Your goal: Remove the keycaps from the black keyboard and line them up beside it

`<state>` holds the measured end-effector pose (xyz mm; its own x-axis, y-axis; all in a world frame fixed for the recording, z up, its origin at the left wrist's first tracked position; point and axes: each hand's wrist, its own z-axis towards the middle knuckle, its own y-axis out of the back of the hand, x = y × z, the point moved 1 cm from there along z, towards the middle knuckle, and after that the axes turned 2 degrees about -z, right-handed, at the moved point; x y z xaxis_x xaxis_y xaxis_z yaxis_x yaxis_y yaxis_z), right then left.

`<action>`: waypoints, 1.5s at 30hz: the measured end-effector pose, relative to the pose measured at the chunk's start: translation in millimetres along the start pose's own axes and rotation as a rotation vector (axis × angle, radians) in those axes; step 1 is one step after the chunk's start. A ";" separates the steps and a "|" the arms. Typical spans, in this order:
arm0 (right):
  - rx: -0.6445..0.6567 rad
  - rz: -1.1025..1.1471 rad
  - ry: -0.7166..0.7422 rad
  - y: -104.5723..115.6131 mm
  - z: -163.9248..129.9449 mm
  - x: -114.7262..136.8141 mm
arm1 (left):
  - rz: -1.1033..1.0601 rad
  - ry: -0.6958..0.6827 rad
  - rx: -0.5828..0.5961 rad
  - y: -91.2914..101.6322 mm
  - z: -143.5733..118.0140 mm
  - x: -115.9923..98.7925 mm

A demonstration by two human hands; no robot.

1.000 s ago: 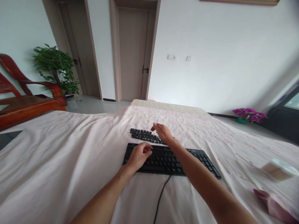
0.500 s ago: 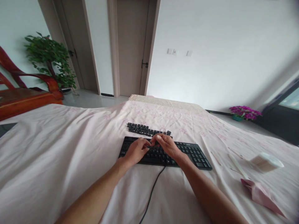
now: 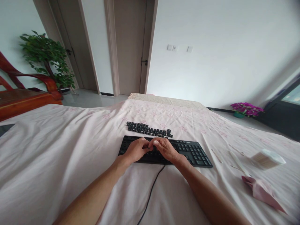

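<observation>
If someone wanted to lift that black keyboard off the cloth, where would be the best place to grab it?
Probably by its two short ends, one hand coming in from each side. The keyboard is long, thin and lies flat on the pink cloth, so an end grip keeps it level. The right end is bare; the left hand and right hand cover the left half. Mind the cable trailing from its near edge.

I note both forearms bare to the frame edge, no sleeves visible. My left hand (image 3: 136,150) and right hand (image 3: 165,149) carry no gloves, rings or watch.
</observation>
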<state>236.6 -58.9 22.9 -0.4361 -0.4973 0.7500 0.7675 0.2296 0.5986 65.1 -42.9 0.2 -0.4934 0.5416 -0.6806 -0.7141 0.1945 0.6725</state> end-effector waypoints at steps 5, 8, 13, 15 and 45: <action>-0.061 0.024 0.008 -4.4 -3.3 -4.8 | 0.022 0.049 -0.012 -10.5 4.9 -2.2; -0.175 0.042 0.009 -8.1 -6.8 -7.7 | 0.034 0.034 -0.035 -15.9 4.8 -4.1; -0.301 0.012 0.090 -10.7 -13.2 -4.8 | 0.010 -0.028 -0.036 -17.1 1.4 -9.4; -0.352 -0.004 0.103 -10.6 -14.6 -2.7 | -0.041 -0.030 -0.030 -16.3 1.1 -10.9; -0.270 -0.541 -0.338 30.1 47.2 -20.6 | -0.487 0.194 -0.295 -21.5 7.6 10.7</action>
<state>246.5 -2.3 38.8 -0.8795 -0.1853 0.4384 0.4717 -0.2153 0.8551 79.0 -35.1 -19.3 -0.1366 0.2822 -0.9496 -0.9748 0.1324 0.1796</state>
